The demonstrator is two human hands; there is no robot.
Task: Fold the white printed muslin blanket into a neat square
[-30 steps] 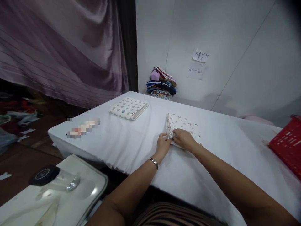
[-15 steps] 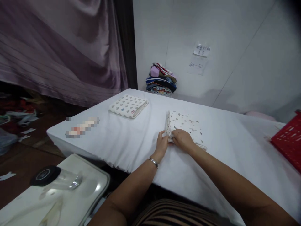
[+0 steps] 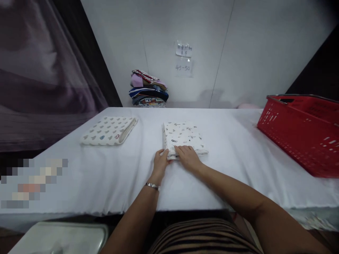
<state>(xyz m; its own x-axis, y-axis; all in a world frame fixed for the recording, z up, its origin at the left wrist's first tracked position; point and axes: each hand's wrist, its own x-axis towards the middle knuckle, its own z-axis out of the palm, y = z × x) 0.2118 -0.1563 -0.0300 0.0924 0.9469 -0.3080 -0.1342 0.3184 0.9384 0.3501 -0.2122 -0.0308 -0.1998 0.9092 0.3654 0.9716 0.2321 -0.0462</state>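
A white folded cloth (image 3: 182, 135) with small scattered prints lies on the white-covered table in front of me, its layered edge toward me. My left hand (image 3: 160, 163), with a silver bracelet at the wrist, pinches the cloth's near left corner between thumb and fingers. Across the near edge rests my right hand (image 3: 188, 158), palm down, its fingers stretched over the top layer. To the left, apart from both hands, sits a second folded cloth (image 3: 109, 130), white with grey prints and two coloured ones.
A red plastic basket (image 3: 299, 137) stands on the table (image 3: 227, 141) at right. Folded fabrics are stacked (image 3: 148, 90) at the far edge by the wall, below paper signs (image 3: 183, 60). A blurred-out patch covers something at left. A pale surface (image 3: 66, 236) adjoins the near left.
My view has turned to the right, bringing more of the red basket in. My right hand has gone from bunched fingers at the cloth's corner to lying flatter on its near edge.
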